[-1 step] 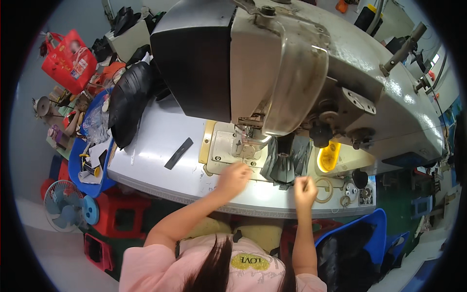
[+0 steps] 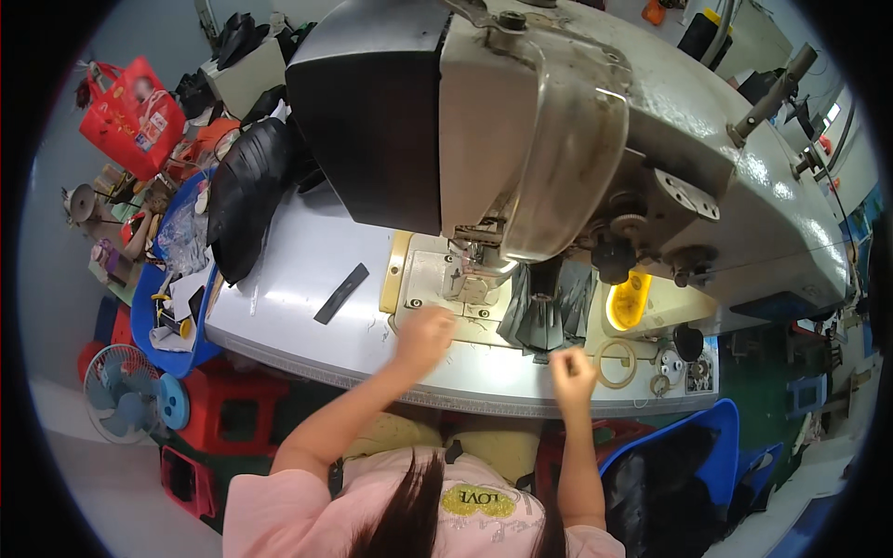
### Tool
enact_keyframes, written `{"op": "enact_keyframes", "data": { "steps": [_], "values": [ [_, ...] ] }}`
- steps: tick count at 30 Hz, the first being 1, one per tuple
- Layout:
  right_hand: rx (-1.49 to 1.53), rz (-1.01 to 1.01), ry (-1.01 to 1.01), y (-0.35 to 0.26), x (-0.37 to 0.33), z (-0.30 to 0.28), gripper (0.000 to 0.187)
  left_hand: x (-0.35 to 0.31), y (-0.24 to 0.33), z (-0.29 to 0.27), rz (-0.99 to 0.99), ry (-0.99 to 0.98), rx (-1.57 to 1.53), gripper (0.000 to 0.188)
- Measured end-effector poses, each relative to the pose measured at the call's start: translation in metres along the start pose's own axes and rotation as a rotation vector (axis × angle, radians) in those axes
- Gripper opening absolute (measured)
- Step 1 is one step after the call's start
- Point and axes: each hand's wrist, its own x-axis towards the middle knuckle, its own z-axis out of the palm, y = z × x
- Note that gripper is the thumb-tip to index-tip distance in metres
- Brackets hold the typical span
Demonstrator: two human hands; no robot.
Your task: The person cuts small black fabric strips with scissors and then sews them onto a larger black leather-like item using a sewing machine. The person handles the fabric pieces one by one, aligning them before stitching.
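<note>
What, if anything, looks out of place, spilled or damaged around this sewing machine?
Little stands out. One dark strip lies alone and slanted on the table, left of the metal plate, apart from the dark pieces farther right. Small thread-like scraps lie loose near the plate, slightly untidy. No spill or damage is evident.

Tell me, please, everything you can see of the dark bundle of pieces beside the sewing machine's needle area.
The dark bundle is a cluster of black to dark grey, narrow, panel-like pieces, fanning out toward the person. They look like thin leather or cloth, slightly shiny. It sits beneath the sewing machine's overhang, left of the yellow-lit oval; its upper end is partly hidden. The right hand is at its lower edge, though contact is unclear; the left hand is apart from it.
</note>
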Motion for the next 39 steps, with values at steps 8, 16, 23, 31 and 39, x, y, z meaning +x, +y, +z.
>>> {"op": "enact_keyframes", "data": {
  "steps": [8,16,23,31,39],
  "values": [
    [0.051,0.082,-0.205,0.001,0.013,0.023,0.017,-0.025,-0.088,-0.107,-0.04,0.08,0.805,0.024],
    [0.093,0.115,-0.203,-0.004,0.006,0.021,0.018,-0.014,-0.1,-0.113,-0.051,0.052,0.722,0.009],
    [0.232,-0.078,-0.296,-0.075,-0.033,0.062,0.006,-0.042,0.016,-0.048,-0.313,0.083,-0.307,0.004],
    [0.167,-0.198,-0.086,-0.078,-0.041,0.094,0.007,-0.062,0.034,-0.012,-0.563,-0.167,-0.929,0.004],
    [0.143,-0.173,-0.139,-0.074,-0.04,0.086,0.009,-0.058,0.034,-0.016,-0.572,-0.305,-0.888,0.005]
  ]
}}
